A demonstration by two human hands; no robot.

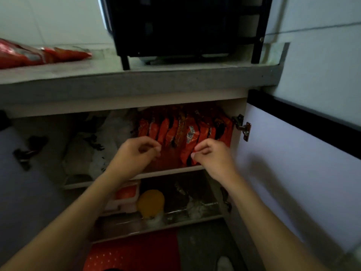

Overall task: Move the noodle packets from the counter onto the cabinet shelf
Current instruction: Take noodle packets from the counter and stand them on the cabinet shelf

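Dim kitchen corner, open cabinet under a grey stone bench (136, 83), white tiled wall behind. Door (293, 153) swung out to the right, one metal hinge (243, 127) showing.

Nearest: red perforated mat (132, 251) on the floor at the cabinet foot. Two bare forearms reach in from the bottom edge.

Lower shelf (156, 227): one yellow-capped container (150, 202), one white box with an orange lid (127, 194), some crumpled clear plastic (195, 208) to the right.

Upper shelf (166, 172): left hand (136, 151) and right hand (213, 155) both at the front of the row of noodle packets (185, 132). Left hand's fingers loosely curled, tips at the lower edge of a packet on the left of the row; cannot tell if it pinches it. Right hand's thumb and forefinger meet against the edge of a packet right of centre; a real grip or just touching, cannot tell. Packets stand on edge, packed side by side, orange-red, roughly nine or ten; exact count unclear in the shadow. White plastic bags with dark print (93, 145) fill the shelf's left half.

Bench top: loose red packets (39, 54) lying flat at far left, at least two, blurred. Black appliance on legs (185, 26) stands at centre-right.
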